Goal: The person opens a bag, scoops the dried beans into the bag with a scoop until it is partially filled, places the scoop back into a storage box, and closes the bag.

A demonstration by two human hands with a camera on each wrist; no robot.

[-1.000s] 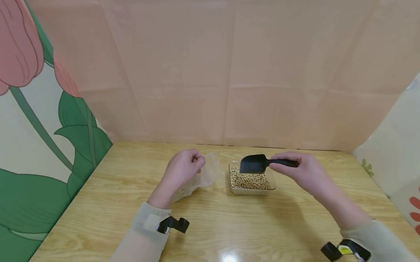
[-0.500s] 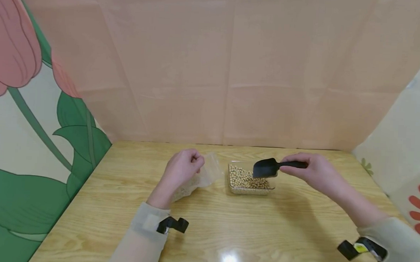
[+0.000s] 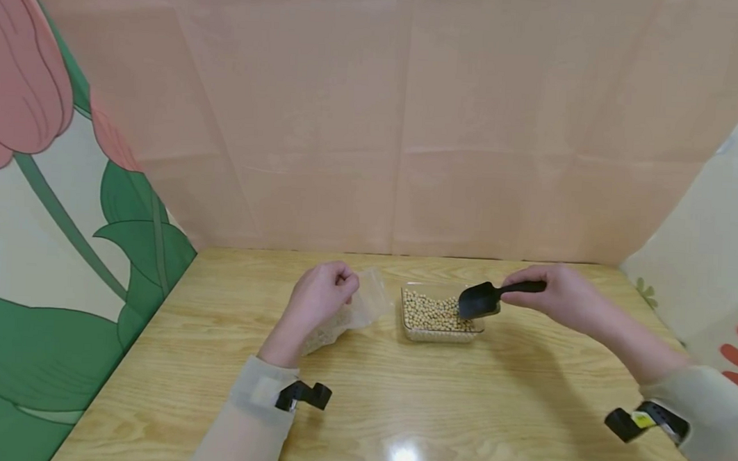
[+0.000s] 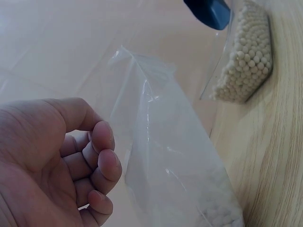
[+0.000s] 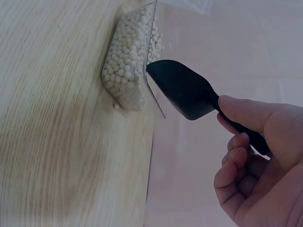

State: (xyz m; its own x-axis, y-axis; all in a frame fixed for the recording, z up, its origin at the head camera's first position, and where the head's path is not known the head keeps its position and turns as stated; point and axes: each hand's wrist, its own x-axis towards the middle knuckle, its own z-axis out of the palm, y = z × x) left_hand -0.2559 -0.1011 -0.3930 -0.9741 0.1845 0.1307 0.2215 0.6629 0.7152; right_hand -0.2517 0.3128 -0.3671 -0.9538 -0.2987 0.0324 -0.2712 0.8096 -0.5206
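A clear plastic bag stands partly upright on the table, with pale beans in its bottom. My left hand is at the bag's upper left side, its curled fingers and thumb pinching the film; in the left wrist view the bag rises just beyond the fingertips. My right hand grips the handle of a black scoop between thumb and fingers. The scoop's blade tilts down over the right end of a clear rectangular container filled with beans. In the right wrist view, the scoop's tip overlaps the container's rim.
The wooden table carries the bag and the container side by side. A pink cloth hangs along its back edge. Flower-patterned panels flank it left and right. Both wrists wear small black camera mounts.
My right hand has moved right with the scoop, from over the container's middle to its right end, and the blade sits slightly lower. The left hand and the bag have stayed in place.
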